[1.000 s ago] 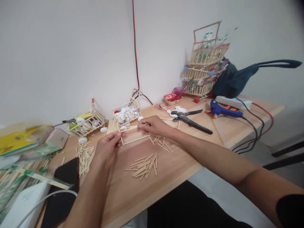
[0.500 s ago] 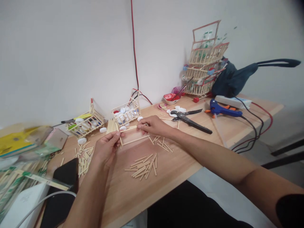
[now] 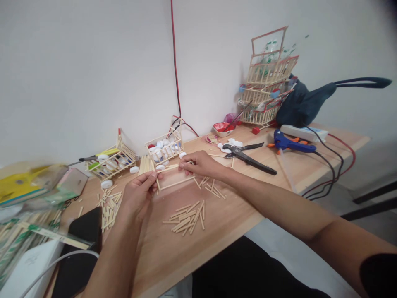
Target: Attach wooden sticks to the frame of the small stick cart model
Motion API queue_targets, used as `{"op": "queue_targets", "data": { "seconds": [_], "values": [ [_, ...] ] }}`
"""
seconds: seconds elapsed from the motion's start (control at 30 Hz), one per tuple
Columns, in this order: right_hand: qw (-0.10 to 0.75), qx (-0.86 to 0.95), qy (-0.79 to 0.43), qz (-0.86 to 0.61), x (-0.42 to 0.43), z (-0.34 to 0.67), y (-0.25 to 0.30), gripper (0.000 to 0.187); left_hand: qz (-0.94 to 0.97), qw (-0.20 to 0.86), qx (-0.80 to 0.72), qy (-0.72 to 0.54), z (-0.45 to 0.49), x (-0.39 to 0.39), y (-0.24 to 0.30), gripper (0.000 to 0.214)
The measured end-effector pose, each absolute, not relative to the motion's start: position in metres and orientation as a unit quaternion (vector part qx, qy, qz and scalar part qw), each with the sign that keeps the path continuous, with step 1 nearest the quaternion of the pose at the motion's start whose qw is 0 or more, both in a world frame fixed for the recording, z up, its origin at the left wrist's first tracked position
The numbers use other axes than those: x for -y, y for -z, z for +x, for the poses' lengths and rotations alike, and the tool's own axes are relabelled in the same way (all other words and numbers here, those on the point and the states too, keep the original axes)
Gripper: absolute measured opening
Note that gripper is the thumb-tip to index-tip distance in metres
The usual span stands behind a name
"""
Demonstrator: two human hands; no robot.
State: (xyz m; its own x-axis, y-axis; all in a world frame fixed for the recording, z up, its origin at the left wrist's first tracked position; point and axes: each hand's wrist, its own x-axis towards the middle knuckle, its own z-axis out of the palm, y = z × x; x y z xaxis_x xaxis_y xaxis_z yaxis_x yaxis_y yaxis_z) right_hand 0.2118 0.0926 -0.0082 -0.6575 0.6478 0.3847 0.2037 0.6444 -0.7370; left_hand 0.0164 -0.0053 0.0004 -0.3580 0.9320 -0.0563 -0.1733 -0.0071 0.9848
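Note:
A rectangular frame of thin wooden sticks point(image 3: 176, 183) is held between my two hands above the table. My left hand point(image 3: 141, 188) pinches its left corner between thumb and fingers. At the far right corner, my right hand point(image 3: 198, 163) has its fingers closed on the frame; its fingertips partly hide that corner. In front of the frame lies a loose pile of short cut sticks point(image 3: 186, 217). More short sticks point(image 3: 214, 189) lie just right of the frame. Behind my left hand rests a bundle of longer sticks point(image 3: 145, 164).
Two small stick carts with white wheels, one holding bottle caps point(image 3: 163, 151), the other point(image 3: 113, 163) a yellow-handled tool, stand by the wall. Black cutters point(image 3: 248, 157), a blue glue gun point(image 3: 291, 142), a red paint dish point(image 3: 223, 128) and stacked stick baskets point(image 3: 263, 95) are right. A phone point(image 3: 83, 231) lies left.

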Motion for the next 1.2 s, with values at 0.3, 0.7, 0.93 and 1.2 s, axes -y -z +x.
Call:
{"op": "queue_targets", "data": {
  "seconds": [0.3, 0.7, 0.93, 1.2],
  "values": [
    [0.329, 0.840, -0.346, -0.257, -0.092, 0.212, 0.007, 0.022, 0.364, 0.443, -0.545, -0.611, 0.015, 0.006, 0.000, 0.042],
    [0.331, 0.842, -0.340, -0.258, -0.087, 0.211, 0.004, 0.021, 0.353, 0.451, -0.554, -0.604, 0.006, 0.003, 0.005, 0.044],
    [0.327, 0.845, -0.340, -0.250, -0.088, 0.211, 0.006, 0.022, 0.339, 0.464, -0.544, -0.612, 0.006, 0.003, 0.006, 0.043],
    [0.324, 0.845, -0.336, -0.260, -0.090, 0.211, 0.008, 0.022, 0.335, 0.458, -0.538, -0.624, 0.006, 0.003, 0.008, 0.050]
  ]
}}
